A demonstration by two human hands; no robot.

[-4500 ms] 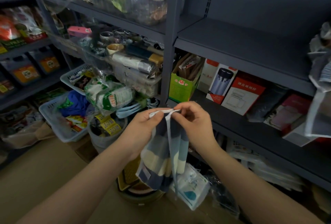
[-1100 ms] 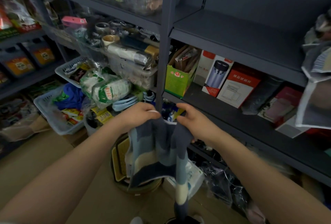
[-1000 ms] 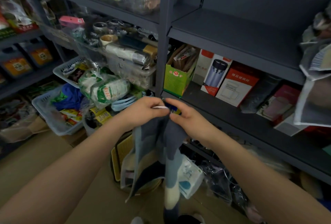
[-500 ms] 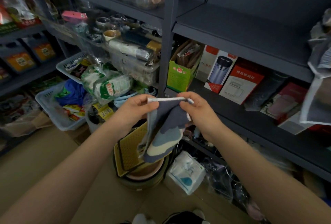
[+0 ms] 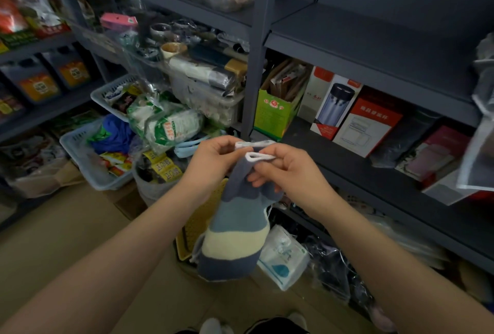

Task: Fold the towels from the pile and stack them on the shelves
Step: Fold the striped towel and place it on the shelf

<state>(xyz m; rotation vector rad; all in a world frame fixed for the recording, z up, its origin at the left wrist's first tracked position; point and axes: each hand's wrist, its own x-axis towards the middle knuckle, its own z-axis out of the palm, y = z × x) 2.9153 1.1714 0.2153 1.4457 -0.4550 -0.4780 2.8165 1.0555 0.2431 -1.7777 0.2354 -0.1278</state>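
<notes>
Both hands, left hand [image 5: 213, 162] & right hand [image 5: 287, 170], are pinching striped towel [image 5: 235, 229] top edge w/ fingers [image 5: 263, 152]; towel is hanging before shelves [image 5: 374, 47].

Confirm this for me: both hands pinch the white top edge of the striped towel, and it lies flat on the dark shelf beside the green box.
Not quite. The head view shows the left hand and right hand pinching the white top edge of the striped towel, but it hangs in the air in front of the dark shelf, not flat on it. The green box does stand on that shelf.

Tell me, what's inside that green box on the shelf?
The green box stands open-topped, holding brown packets that stick up above its rim. Whatever lies lower is hidden by its walls.
</notes>
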